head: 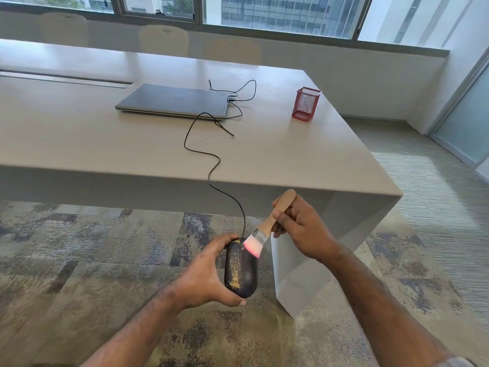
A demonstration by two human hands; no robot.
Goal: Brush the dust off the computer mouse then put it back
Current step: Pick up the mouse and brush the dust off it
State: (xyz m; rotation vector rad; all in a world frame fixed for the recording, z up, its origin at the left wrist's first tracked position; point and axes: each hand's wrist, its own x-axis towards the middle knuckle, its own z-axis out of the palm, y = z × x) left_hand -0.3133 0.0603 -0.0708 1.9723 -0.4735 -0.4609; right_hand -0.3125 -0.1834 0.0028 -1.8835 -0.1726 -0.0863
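My left hand (205,276) grips a black computer mouse (242,268) below the table's front edge, over the carpet. Yellowish dust streaks the mouse's left half. My right hand (299,229) holds a wooden-handled brush (267,223); its pink bristles touch the front right part of the mouse. The mouse's black cable (201,152) runs up over the table edge to a closed grey laptop (173,100).
A large beige table (79,144) fills the upper half of the view, with a red mesh pen holder (306,103) near its right edge. Chairs stand behind the table under the windows. Patterned carpet (105,247) lies below my hands.
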